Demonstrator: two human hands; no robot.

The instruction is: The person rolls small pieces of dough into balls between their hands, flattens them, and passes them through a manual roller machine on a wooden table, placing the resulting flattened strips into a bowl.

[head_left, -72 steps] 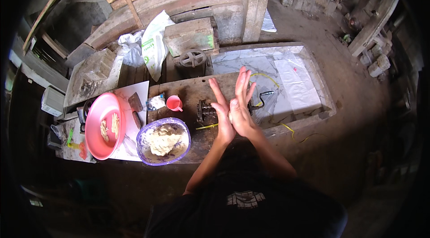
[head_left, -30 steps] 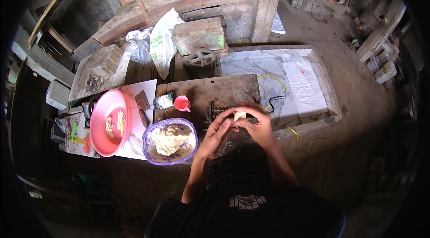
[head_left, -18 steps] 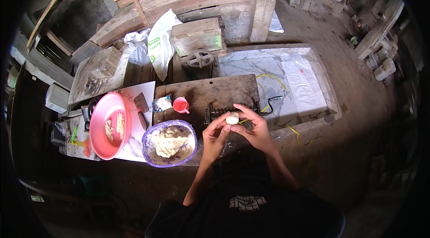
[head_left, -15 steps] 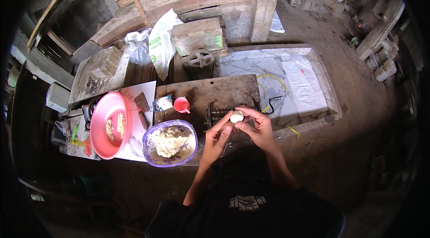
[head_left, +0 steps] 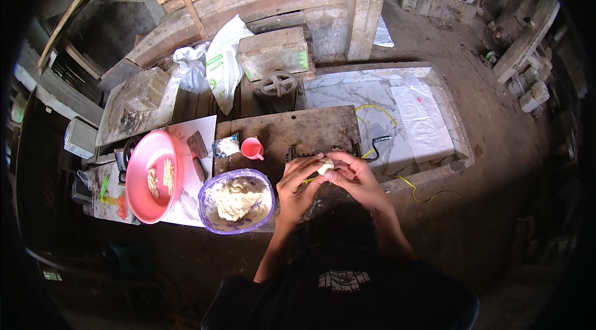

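Indoors, worn workbench [head_left: 292, 131], dirt floor [head_left: 496, 144]

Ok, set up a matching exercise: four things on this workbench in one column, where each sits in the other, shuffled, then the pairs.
Things:
1. small pale lump of dough
2. round pink plastic basin
3. small pink plastic cup
4. purple-rimmed clear bowl

Places:
A. on the dark metal plate, just above the bowl
B. far left, holding pale strips
C. pinched between the left hand and right hand
D. left of the hands, filled with a mass of dough

Pairs: 1-C, 2-B, 3-A, 4-D
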